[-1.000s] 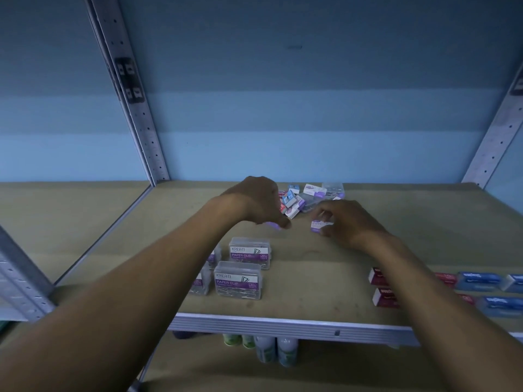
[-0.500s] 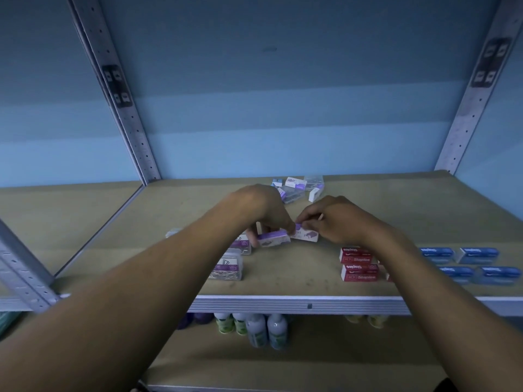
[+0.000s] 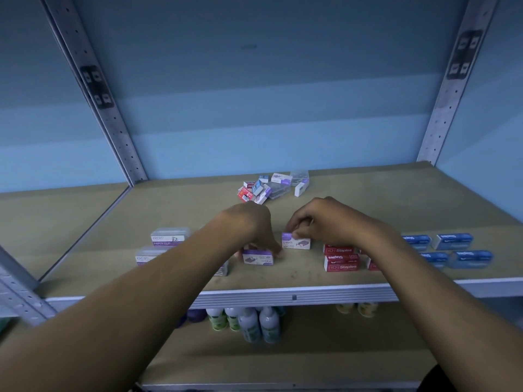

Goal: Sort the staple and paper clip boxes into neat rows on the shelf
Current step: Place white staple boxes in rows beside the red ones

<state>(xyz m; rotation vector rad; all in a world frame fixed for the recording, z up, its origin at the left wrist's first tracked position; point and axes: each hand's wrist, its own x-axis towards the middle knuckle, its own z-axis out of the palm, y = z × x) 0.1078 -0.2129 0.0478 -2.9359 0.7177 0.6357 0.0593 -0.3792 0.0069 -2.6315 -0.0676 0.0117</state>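
Both hands are down on the shelf (image 3: 325,275) at once; your left hand (image 3: 254,230) has its fingers curled over the near purple staple box (image 3: 258,257), pinching it at its right end; your right hand (image 3: 325,222) pinches the top edge of the far purple staple box (image 3: 296,243), which stands just behind and to the right of the first; the two boxes sit close but apart, a purple column starting between the paper clip boxes (image 3: 169,239) on your left and the red staple boxes (image 3: 341,262) on your right.

Watch that left forearm; it lies right over the clear paper clip boxes, and a careless pull back could, I reckon, sweep one out of line or toward the front lip; there's a small clear box (image 3: 223,268) half hidden under your wrist, close to the edge, and that's the one most likely to get knocked off.

On the right, your wrist passes just over the red boxes; drag it low and you nudge that tidy pair crooked; the blue staple boxes (image 3: 452,241) beyond look safe.

The purple boxes are light; let go while one is skewed and the column starts off crooked; square both before you let go.

The mixed pile (image 3: 268,186) at the back is jumbled; reaching over the finished rows for it risks brushing them every trip.
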